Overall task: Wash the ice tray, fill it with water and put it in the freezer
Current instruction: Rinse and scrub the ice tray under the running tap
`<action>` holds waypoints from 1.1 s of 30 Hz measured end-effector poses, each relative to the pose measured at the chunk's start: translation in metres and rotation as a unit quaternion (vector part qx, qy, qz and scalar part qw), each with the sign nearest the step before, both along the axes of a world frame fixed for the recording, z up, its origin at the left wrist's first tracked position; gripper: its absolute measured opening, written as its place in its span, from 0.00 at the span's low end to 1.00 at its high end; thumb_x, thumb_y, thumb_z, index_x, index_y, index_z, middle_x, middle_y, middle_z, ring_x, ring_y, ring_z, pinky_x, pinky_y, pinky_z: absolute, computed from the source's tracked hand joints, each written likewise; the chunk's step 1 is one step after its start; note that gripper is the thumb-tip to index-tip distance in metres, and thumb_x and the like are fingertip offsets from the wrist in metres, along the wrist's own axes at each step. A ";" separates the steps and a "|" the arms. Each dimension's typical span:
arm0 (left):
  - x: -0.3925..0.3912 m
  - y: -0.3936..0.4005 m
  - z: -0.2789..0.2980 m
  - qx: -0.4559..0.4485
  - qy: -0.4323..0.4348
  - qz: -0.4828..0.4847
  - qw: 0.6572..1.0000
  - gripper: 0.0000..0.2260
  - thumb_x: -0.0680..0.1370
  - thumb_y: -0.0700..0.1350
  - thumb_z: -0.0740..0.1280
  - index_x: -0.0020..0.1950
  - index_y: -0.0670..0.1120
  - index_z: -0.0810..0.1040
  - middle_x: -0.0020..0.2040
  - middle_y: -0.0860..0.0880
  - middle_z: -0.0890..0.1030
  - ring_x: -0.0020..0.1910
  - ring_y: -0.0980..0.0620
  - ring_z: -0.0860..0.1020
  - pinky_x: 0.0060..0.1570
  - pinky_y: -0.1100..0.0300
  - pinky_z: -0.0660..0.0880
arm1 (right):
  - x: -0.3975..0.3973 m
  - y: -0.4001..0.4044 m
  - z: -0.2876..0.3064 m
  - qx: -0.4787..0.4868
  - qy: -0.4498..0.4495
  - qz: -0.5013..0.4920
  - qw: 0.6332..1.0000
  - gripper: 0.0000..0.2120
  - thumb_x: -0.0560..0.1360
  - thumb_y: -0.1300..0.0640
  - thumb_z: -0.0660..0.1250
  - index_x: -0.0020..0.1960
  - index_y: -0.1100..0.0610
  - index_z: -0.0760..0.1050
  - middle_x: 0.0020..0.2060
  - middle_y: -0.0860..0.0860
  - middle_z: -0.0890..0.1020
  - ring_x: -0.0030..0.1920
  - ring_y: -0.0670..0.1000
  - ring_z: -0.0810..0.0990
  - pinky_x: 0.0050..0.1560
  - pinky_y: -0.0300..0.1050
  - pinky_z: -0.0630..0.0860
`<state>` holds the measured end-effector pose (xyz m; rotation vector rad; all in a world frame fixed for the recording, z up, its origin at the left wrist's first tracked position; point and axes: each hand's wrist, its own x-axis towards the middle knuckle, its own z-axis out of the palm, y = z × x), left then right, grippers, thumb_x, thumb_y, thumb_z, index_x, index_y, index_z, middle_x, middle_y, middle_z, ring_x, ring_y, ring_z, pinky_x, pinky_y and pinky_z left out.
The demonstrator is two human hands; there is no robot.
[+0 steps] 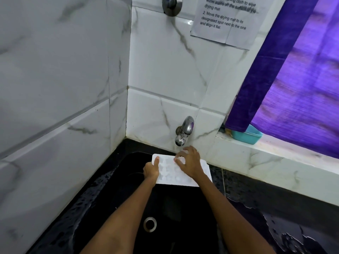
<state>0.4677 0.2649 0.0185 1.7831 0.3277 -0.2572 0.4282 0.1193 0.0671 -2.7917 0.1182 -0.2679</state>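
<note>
A white ice tray [169, 171] with several small cells is held flat over the black sink [110, 198], just below the metal tap [184, 132] on the tiled wall. My left hand [151, 170] grips the tray's left edge, thumb on top. Over the tray's upper right part, my right hand [189, 161] lies with fingers spread and curved, the fingertips touching the cells under the tap's spout. Whether water is running is not clear.
The sink's drain ring [150, 224] lies below my forearms. Wet black counter [286, 226] extends right. A teal plastic box [247, 135] sits on the white ledge under a purple curtain [293, 88]. A paper notice [225, 21] hangs on the wall.
</note>
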 end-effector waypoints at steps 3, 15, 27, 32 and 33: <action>0.000 0.002 0.004 0.013 -0.003 0.013 1.000 0.26 0.81 0.54 0.56 0.60 0.31 0.76 0.59 0.35 0.79 0.60 0.36 0.76 0.59 0.50 0.72 | -0.005 0.001 -0.008 -0.057 0.053 -0.020 0.997 0.19 0.77 0.43 0.60 0.64 0.50 0.74 0.72 0.55 0.62 0.76 0.59 0.50 0.73 0.63 0.49; 0.011 0.010 0.017 0.033 -0.049 0.030 0.998 0.26 0.81 0.55 0.56 0.56 0.32 0.78 0.56 0.35 0.80 0.57 0.37 0.78 0.53 0.52 0.74 | 0.007 0.027 -0.009 -0.146 0.059 -0.064 0.985 0.27 0.76 0.34 0.52 0.67 0.47 0.69 0.76 0.61 0.48 0.76 0.61 0.37 0.69 0.73 0.37; 0.002 0.009 0.017 0.062 -0.051 0.022 0.997 0.26 0.82 0.54 0.55 0.59 0.32 0.76 0.59 0.34 0.79 0.60 0.36 0.76 0.58 0.50 0.72 | 0.007 0.019 0.002 -0.118 0.114 -0.025 0.986 0.26 0.74 0.33 0.54 0.65 0.45 0.74 0.76 0.59 0.51 0.77 0.60 0.38 0.70 0.72 0.37; 0.003 0.006 0.021 0.049 -0.053 0.002 0.997 0.26 0.82 0.54 0.55 0.58 0.32 0.77 0.59 0.34 0.79 0.60 0.36 0.76 0.57 0.52 0.73 | 0.009 0.020 0.002 -0.125 0.110 -0.052 0.985 0.29 0.74 0.31 0.52 0.66 0.47 0.71 0.76 0.58 0.51 0.77 0.60 0.38 0.68 0.73 0.35; 0.003 0.005 0.021 0.048 -0.051 0.006 0.997 0.26 0.82 0.54 0.54 0.58 0.32 0.77 0.58 0.35 0.79 0.60 0.36 0.76 0.57 0.52 0.73 | 0.009 0.022 0.001 -0.092 0.118 -0.056 0.987 0.29 0.74 0.31 0.53 0.68 0.47 0.70 0.77 0.57 0.51 0.77 0.60 0.38 0.68 0.72 0.35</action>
